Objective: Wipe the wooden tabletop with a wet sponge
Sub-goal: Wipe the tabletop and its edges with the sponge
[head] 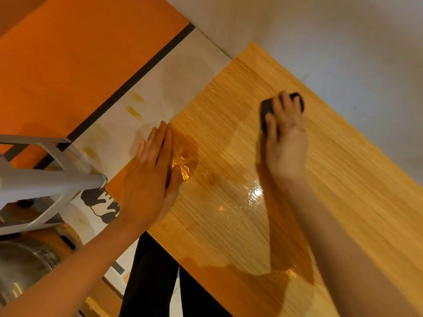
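Observation:
The wooden tabletop (240, 138) runs diagonally through the head view, with a shiny wet patch across its middle and near part. My right hand (285, 143) lies on top of a dark sponge (266, 109) near the table's far edge by the wall, fingers spread over it and pressing it onto the wood. Most of the sponge is hidden under the fingers. My left hand (151, 177) rests flat with straight fingers on the table's left edge, beside a small puddle that glints.
A white wall (332, 37) borders the table's far side. Left of the table are an orange wall, pale floor tiles and a grey stool frame (45, 179). A metal bowl-like object (20, 271) sits at lower left. Dark trouser legs (155, 282) show below the table edge.

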Demonstrator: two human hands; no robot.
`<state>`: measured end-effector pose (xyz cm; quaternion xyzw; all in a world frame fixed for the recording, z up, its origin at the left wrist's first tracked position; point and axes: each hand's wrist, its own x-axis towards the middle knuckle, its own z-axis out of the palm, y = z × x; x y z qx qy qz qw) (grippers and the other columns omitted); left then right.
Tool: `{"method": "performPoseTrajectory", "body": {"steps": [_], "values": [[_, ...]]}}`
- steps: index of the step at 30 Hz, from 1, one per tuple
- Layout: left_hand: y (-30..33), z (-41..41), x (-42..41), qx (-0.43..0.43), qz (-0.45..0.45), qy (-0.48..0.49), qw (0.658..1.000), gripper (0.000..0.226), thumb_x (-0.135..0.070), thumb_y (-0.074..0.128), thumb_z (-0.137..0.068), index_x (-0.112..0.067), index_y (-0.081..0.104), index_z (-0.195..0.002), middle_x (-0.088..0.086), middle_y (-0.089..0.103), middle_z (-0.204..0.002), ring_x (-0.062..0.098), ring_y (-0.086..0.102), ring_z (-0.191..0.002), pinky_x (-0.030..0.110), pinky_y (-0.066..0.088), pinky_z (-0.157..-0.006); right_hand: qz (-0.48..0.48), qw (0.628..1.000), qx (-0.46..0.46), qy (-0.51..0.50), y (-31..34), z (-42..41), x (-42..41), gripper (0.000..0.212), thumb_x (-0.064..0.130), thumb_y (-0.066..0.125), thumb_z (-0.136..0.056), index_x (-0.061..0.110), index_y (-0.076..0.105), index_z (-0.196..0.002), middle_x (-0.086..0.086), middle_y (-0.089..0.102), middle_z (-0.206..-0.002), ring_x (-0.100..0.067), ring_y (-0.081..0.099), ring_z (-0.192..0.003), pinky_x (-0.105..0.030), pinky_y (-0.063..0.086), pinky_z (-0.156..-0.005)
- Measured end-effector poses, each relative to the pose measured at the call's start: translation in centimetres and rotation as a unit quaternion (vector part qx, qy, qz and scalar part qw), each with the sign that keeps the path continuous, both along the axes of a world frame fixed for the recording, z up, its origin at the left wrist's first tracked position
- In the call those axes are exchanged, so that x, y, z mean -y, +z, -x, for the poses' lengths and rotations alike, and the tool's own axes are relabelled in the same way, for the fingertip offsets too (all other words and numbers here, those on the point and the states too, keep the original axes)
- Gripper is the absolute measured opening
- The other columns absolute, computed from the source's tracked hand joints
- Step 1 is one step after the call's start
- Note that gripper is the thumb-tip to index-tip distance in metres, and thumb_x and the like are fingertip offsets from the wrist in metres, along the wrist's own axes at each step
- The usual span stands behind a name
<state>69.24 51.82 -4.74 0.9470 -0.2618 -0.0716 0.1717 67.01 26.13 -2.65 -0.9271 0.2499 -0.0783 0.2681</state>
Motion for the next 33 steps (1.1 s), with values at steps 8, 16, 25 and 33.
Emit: {"method": "performPoseTrajectory", "body": {"steps": [8, 16, 25, 33], "values": [[0.0, 0.2, 0.0, 0.012, 0.015, -0.002, 1.000, 0.062, -0.029, 0.037, -0.105, -0.002, 0.020, -0.158, 0.011, 0.015, -0.168, 0.026, 0.013, -0.157, 0.040, 0.006, -0.129, -0.006, 0.974, -0.009, 0.228, -0.3, 4.1, -6.2, 0.041, 0.019, 0.045, -0.100, 0.013, 0.046, -0.141, -0.006, 0.039, -0.151, -0.023, 0.020, -0.146, -0.045, 0.019, -0.121], [-0.1, 0.1, 0.0, 0.016, 0.012, -0.002, 1.000, 0.062, -0.032, 0.034, -0.105, -0.002, 0.021, -0.158, 0.011, 0.014, -0.168, 0.026, 0.013, -0.156, 0.038, 0.005, -0.128, -0.046, 0.978, -0.042, 0.198, 0.8, 10.4, -2.2, 0.042, 0.025, 0.043, -0.102, 0.017, 0.041, -0.143, 0.003, 0.029, -0.156, -0.016, 0.013, -0.149, -0.045, 0.017, -0.122], [-0.1, -0.1, -0.3, 0.020, -0.027, -0.008, 0.999, 0.063, -0.035, 0.028, -0.106, -0.002, 0.018, -0.159, 0.011, 0.008, -0.169, 0.023, 0.009, -0.157, 0.030, -0.003, -0.126, -0.005, 0.986, -0.016, 0.166, -0.6, 1.7, -4.9, 0.040, 0.024, 0.044, -0.102, 0.010, 0.048, -0.139, -0.006, 0.040, -0.150, -0.024, 0.022, -0.146, -0.046, 0.018, -0.121], [-0.3, 0.3, -0.7, 0.016, 0.012, -0.017, 1.000, 0.064, -0.036, 0.025, -0.107, -0.006, 0.009, -0.161, 0.008, 0.001, -0.170, 0.019, 0.001, -0.158, 0.028, -0.006, -0.126, -0.024, 0.978, -0.025, 0.204, 0.5, 14.7, -7.4, 0.039, 0.024, 0.049, -0.098, 0.016, 0.050, -0.136, 0.001, 0.039, -0.150, -0.019, 0.022, -0.147, -0.048, 0.021, -0.120]]}}
